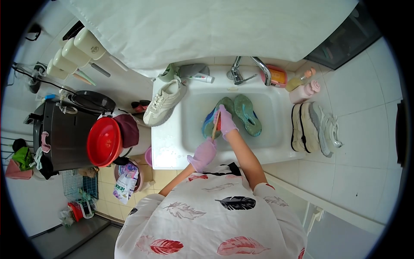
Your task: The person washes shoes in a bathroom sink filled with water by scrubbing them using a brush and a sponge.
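My left hand (203, 155), in a purple glove, is closed around the end of a wooden-handled brush (214, 131) with red bristles. The brush reaches over a green and blue slipper (209, 122) in the white sink (284, 129). My right hand (227, 124), also gloved, lies over this slipper beside the brush head, its fingers bent onto it; the fingertips are partly hidden. The slipper is tilted, with its blue side showing on the left. Next to it, the second green slipper (248, 115) rests in cloudy water.
A white sneaker (165, 102) and a tube (200, 77) lie on the sink's left ledge. The faucet (238, 73) rises at the back. Bottles (305, 92) and several shoes (307, 127) line the right side. A red basin (104, 142) stands at left, above a detergent bag (125, 183).
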`<action>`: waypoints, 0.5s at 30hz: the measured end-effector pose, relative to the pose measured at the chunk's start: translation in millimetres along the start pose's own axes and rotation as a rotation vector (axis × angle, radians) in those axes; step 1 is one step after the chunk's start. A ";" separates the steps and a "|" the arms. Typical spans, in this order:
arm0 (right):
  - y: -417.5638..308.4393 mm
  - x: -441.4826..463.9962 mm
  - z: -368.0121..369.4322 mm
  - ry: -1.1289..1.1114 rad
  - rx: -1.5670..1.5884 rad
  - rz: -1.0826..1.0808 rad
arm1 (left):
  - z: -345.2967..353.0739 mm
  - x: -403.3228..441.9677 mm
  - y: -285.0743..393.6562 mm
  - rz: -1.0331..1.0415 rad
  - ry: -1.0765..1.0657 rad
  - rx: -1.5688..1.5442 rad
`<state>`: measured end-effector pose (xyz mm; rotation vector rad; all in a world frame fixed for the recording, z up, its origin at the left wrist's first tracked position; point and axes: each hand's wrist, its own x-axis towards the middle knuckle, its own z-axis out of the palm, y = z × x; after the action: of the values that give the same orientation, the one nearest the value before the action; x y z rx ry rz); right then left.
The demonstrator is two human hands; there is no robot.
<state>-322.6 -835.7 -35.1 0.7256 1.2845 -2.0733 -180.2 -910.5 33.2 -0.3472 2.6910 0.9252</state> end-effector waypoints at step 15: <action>20.1 11.4 3.2 0.196 -0.369 -0.372 | -6.1 20.3 -10.2 0.043 -0.191 -0.162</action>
<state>-316.3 -848.1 -53.8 0.5627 1.9736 -1.9857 -197.1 -925.0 25.4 -0.2220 2.4666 1.1320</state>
